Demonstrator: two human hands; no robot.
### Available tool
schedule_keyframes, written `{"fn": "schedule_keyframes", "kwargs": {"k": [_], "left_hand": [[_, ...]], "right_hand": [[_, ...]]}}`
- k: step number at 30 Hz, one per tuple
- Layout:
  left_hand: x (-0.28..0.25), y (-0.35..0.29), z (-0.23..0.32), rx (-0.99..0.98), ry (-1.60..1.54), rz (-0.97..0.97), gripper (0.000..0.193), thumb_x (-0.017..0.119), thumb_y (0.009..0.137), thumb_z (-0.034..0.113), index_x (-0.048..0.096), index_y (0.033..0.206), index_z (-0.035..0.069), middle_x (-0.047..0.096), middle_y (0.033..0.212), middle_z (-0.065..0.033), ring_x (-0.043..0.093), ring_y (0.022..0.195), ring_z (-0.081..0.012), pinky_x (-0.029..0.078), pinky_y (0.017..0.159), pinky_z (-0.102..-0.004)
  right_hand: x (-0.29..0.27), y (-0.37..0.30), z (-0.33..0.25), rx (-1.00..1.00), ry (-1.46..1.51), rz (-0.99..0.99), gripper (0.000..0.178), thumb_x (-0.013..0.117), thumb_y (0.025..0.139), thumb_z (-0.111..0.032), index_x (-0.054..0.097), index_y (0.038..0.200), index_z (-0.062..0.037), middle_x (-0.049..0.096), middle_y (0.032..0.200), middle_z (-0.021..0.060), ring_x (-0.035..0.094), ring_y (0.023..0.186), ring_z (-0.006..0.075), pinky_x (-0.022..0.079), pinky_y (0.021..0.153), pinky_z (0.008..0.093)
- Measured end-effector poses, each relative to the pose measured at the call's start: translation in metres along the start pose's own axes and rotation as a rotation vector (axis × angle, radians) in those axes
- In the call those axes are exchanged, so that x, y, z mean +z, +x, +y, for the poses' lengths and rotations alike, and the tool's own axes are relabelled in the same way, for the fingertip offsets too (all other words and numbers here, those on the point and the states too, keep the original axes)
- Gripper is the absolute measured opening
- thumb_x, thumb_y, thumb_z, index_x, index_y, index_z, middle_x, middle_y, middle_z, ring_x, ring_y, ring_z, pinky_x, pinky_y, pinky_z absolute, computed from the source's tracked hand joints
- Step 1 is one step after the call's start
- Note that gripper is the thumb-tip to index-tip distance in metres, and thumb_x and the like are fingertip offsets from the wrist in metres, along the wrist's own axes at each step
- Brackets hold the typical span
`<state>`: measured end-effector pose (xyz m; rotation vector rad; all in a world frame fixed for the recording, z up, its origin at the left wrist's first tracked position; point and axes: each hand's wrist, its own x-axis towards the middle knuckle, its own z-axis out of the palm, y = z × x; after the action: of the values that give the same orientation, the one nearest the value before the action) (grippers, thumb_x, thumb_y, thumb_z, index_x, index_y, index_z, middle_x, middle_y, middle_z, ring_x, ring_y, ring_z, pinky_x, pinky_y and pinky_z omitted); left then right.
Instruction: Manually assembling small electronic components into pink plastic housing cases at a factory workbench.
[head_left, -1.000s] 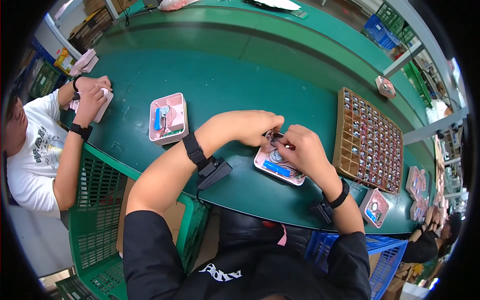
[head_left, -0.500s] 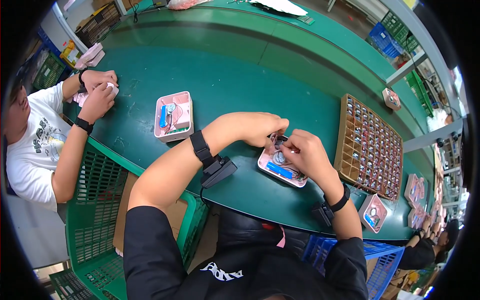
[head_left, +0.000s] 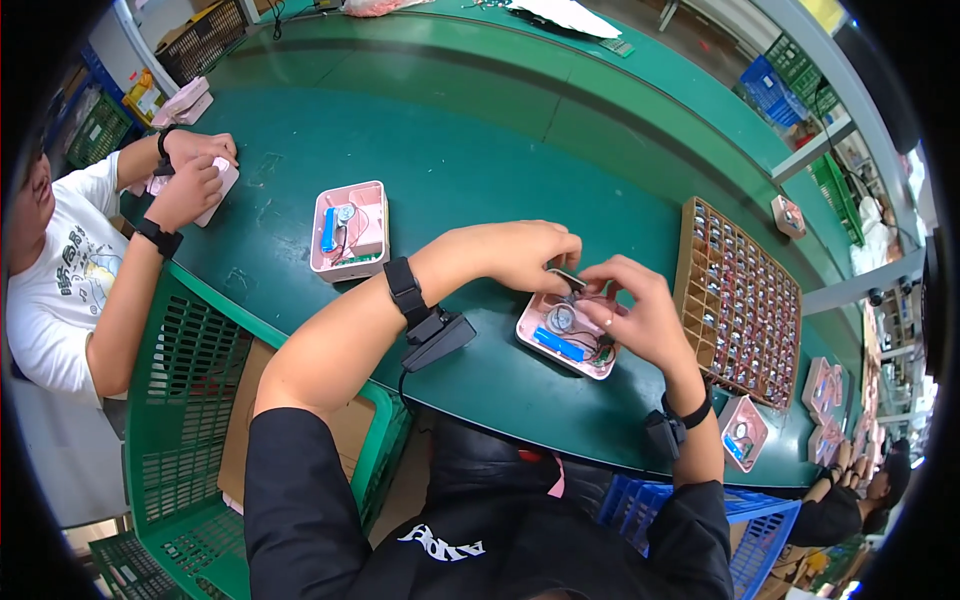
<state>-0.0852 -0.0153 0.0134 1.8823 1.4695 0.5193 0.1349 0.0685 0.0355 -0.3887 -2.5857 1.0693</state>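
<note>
Green worktable (head_left: 450, 150); second green bench (head_left: 690, 98) beyond (edges bowed by lens); grey metal frame (head_left: 815, 150) at right.

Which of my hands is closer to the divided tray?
Right: your right hand is just left of the divided tray; your left hand is farther left, at the far edge of the pink case.

White lettering (head_left: 440, 545) runs across the black shirt (head_left: 500, 575) at six o'clock. Dark characters (head_left: 72, 262) stand above a cartoon print (head_left: 100, 278) on a co-worker's white shirt (head_left: 50, 335) at nine o'clock.
</note>
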Motion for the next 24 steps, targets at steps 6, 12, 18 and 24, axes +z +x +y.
{"fn": "schedule_keyframes", "kwargs": {"k": [6,12,18,24], "left_hand": [[0.022,0.016,-0.009,0.078,-0.058,0.183,0.019,0.076,0.090,0.021,0.073,0.099,0.004,0.070,0.100,-0.0147,0.069,0.098,-0.0290,0.054,0.083,-0.0408],[0.027,0.024,-0.011,-0.114,-0.250,0.121,0.013,0.075,0.090,0.017,0.073,0.091,0.005,0.071,0.095,-0.0122,0.069,0.095,-0.0288,0.053,0.081,-0.0421],[0.039,0.029,-0.007,-0.097,-0.044,0.175,0.010,0.073,0.089,0.013,0.068,0.087,0.005,0.069,0.095,-0.0118,0.067,0.095,-0.0322,0.051,0.079,-0.0459],[0.039,0.034,-0.004,-0.055,-0.016,0.176,0.013,0.072,0.089,0.014,0.063,0.085,0.005,0.066,0.093,-0.0113,0.066,0.095,-0.0334,0.050,0.076,-0.0464]], "right_hand": [[-0.021,-0.016,0.026,-0.068,0.217,0.070,0.013,0.079,0.081,0.000,0.075,0.093,0.0013,0.073,0.093,0.0083,0.066,0.088,0.0204,0.054,0.074,0.0329],[-0.022,-0.021,0.037,-0.098,0.176,0.055,0.014,0.078,0.083,-0.001,0.078,0.097,0.0018,0.073,0.086,0.0079,0.066,0.089,0.0187,0.054,0.074,0.0321],[-0.014,-0.019,0.029,-0.018,0.258,0.051,0.015,0.080,0.086,-0.006,0.080,0.099,0.0006,0.072,0.079,0.0079,0.066,0.076,0.0153,0.052,0.065,0.0286],[-0.021,-0.020,0.032,-0.045,0.268,0.024,0.019,0.080,0.085,-0.004,0.081,0.104,-0.0029,0.075,0.084,0.0081,0.066,0.073,0.0137,0.051,0.065,0.0277]]}}
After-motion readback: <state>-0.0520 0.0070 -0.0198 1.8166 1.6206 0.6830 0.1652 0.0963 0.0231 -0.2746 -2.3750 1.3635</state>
